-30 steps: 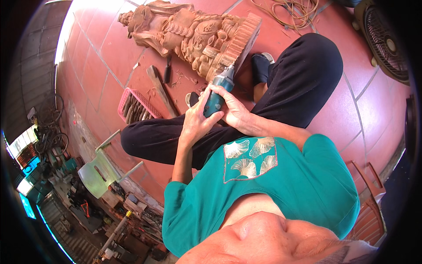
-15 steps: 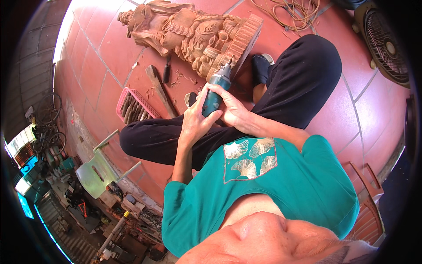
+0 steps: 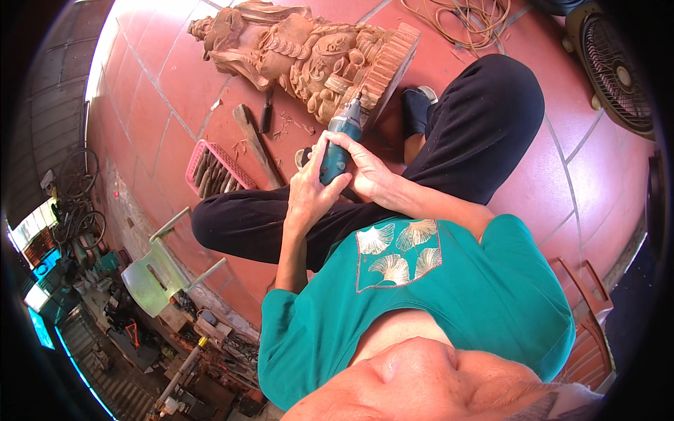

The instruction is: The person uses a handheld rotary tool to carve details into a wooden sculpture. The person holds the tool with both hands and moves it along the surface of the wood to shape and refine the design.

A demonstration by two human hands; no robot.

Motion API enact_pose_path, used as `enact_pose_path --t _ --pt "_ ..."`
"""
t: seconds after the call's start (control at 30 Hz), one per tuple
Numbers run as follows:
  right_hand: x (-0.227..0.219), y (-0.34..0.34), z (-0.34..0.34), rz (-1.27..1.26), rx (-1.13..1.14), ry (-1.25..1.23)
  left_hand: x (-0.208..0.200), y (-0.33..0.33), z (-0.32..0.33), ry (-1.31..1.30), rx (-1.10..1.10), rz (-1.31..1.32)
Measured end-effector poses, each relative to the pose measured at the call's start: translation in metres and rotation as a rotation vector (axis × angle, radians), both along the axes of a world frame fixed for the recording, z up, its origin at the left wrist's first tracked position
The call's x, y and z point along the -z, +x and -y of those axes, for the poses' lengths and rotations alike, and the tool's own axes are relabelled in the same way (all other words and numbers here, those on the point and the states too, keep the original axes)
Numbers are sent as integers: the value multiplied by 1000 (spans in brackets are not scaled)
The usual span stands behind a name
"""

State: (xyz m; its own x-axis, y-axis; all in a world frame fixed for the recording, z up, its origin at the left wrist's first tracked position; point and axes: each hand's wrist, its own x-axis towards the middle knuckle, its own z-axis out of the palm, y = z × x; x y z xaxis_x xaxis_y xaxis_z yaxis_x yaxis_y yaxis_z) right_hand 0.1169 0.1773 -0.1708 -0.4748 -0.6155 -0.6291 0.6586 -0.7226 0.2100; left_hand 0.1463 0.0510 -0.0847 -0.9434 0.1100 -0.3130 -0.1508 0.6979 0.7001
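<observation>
Both my hands are wrapped round a teal die grinder (image 3: 337, 151) with a grey metal nose. My left hand (image 3: 309, 189) grips its body from the left side, and my right hand (image 3: 368, 172) closes on it from the right. The grinder's tip points away from me, at the lower edge of a carved wooden statue (image 3: 302, 52) near its ribbed base. Whether the tip touches the wood I cannot tell. The statue lies on its side on the floor, its head end to the left and its base to the right.
A mallet-like wooden bar (image 3: 258, 144), a dark-handled tool (image 3: 266, 112) and wood shavings lie left of the statue. A pink basket (image 3: 203, 147) holds several chisel handles. Coiled cord (image 3: 470, 21) and a fan (image 3: 618, 74) are at the far right; a pale green chair (image 3: 153, 277) stands left.
The grinder and both my hands have shifted slightly left and toward me along the statue's lower edge. The statue has not moved.
</observation>
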Motion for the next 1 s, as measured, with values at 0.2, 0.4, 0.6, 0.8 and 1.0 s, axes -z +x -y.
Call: enact_pose_path --t 0.2,0.4,0.6,0.8,1.0 --pt "-2 1 -2 -19 -2 -11 -5 -1 -1 -24 21 -13" --pt "-1 6 -5 -45 35 -2 -7 -2 -3 -55 70 -5" --pt "-6 10 -9 -30 75 -34 -8 -3 -2 -37 132 -36" --pt "-25 12 -13 -59 70 36 -9 -5 -1 -17 156 -38" --pt "-26 13 -16 -47 56 34 -5 -5 1 -10 157 -7"
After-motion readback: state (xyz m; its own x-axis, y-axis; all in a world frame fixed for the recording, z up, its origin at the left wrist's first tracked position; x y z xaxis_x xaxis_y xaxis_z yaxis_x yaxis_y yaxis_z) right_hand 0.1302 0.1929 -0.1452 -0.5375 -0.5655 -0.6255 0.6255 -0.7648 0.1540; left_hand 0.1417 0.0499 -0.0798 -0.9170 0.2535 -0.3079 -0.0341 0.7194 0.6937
